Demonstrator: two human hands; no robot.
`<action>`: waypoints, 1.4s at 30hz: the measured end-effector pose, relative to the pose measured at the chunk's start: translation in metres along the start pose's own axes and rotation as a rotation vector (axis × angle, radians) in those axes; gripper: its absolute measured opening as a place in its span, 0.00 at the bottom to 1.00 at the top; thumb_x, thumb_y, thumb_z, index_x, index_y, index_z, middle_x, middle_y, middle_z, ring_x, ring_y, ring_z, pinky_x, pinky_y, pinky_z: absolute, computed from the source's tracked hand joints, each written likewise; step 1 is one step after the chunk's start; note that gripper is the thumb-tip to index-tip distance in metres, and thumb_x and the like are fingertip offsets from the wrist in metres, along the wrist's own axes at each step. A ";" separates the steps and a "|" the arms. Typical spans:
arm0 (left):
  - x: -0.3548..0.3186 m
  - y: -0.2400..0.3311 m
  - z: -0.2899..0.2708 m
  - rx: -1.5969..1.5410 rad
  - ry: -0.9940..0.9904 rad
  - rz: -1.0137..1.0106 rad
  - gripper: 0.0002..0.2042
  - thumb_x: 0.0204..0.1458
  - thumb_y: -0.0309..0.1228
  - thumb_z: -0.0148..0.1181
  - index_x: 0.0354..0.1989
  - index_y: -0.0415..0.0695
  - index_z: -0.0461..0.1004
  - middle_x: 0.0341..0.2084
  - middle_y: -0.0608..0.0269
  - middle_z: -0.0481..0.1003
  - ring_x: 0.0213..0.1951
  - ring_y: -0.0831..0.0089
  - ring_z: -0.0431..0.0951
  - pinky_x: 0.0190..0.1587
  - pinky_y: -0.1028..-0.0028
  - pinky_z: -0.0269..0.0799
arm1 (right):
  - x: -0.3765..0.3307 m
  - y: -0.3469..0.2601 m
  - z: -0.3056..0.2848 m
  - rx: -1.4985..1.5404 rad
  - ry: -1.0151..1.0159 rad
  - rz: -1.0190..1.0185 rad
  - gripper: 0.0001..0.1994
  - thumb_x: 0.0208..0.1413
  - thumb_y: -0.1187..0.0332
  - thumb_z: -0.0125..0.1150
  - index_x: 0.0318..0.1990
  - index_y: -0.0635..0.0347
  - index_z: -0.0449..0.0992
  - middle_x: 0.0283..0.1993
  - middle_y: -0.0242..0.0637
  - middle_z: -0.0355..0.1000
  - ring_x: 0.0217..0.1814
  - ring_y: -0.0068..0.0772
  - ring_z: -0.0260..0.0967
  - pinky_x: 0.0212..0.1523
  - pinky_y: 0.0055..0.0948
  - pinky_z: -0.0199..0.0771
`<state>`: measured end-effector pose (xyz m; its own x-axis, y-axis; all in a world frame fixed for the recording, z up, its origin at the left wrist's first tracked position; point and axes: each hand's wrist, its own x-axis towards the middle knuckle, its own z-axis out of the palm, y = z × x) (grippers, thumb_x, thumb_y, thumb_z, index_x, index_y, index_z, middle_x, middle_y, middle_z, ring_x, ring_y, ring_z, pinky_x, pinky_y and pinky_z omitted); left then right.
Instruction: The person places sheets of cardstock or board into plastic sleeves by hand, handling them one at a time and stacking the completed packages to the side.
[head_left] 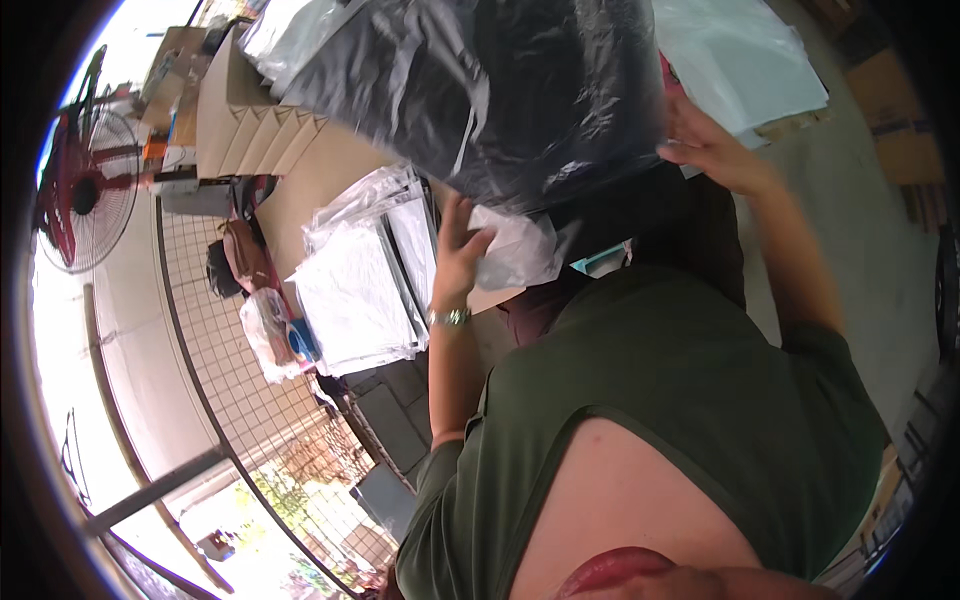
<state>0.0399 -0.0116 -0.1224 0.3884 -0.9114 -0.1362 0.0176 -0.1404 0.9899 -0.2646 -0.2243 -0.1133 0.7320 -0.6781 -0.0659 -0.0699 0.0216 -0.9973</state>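
Note:
A large dark item, which looks like a folded garment in a clear, shiny plastic bag [500, 90], fills the top middle of the view. My right hand [715, 150] is at its right edge, thumb and fingers against the plastic, fingertips partly hidden. Below its lower left edge, my left hand [460, 255] has thumb and fingers apart, the fingertips close to or touching the bag. Beside the left hand is a stack of white bagged items [355, 290] on the brown tabletop. A crumpled translucent plastic sheet [515, 250] lies just right of that hand.
Pale bagged items [740, 65] are piled at the top right. Folded brown cardboard [250, 125] stands at the far left of the table. A red fan [85, 190] stands by the wire grid wall [200, 290]. Cardboard boxes [900, 125] sit at the far right.

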 end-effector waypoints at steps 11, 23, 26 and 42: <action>-0.084 -0.067 0.000 -0.125 0.405 -0.061 0.14 0.49 0.22 0.55 0.46 0.38 0.70 0.36 0.67 0.73 0.35 0.79 0.70 0.39 0.78 0.64 | 0.068 0.005 0.097 -0.551 -0.171 -0.101 0.23 0.47 0.65 0.64 0.47 0.65 0.62 0.33 0.49 0.72 0.30 0.42 0.71 0.33 0.35 0.70; -0.175 -0.112 -0.186 -0.628 0.956 -0.371 0.19 0.53 0.30 0.54 0.49 0.30 0.59 0.41 0.47 0.68 0.37 0.57 0.74 0.39 0.61 0.74 | 0.135 -0.014 0.277 -0.246 -0.703 -0.270 0.14 0.51 0.72 0.56 0.45 0.63 0.66 0.26 0.35 0.70 0.26 0.24 0.70 0.30 0.27 0.68; -0.166 -0.107 -0.180 -0.719 0.962 -0.445 0.21 0.52 0.29 0.55 0.51 0.30 0.57 0.43 0.46 0.67 0.40 0.56 0.73 0.40 0.60 0.73 | 0.120 0.002 0.241 -0.382 -0.681 -0.221 0.15 0.51 0.69 0.57 0.45 0.64 0.68 0.33 0.39 0.72 0.31 0.28 0.70 0.33 0.28 0.68; -0.058 0.074 0.007 -0.406 0.255 0.238 0.24 0.42 0.13 0.51 0.52 0.35 0.63 0.51 0.56 0.66 0.51 0.72 0.67 0.49 0.77 0.65 | 0.085 -0.065 0.171 0.068 -0.565 -0.169 0.19 0.45 0.76 0.60 0.49 0.59 0.71 0.35 0.31 0.72 0.38 0.19 0.67 0.42 0.21 0.66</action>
<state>0.0125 0.0280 -0.0418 0.6358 -0.7697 0.0578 0.2371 0.2660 0.9343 -0.0822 -0.1579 -0.0593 0.9779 -0.1804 0.1059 0.1089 0.0070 -0.9940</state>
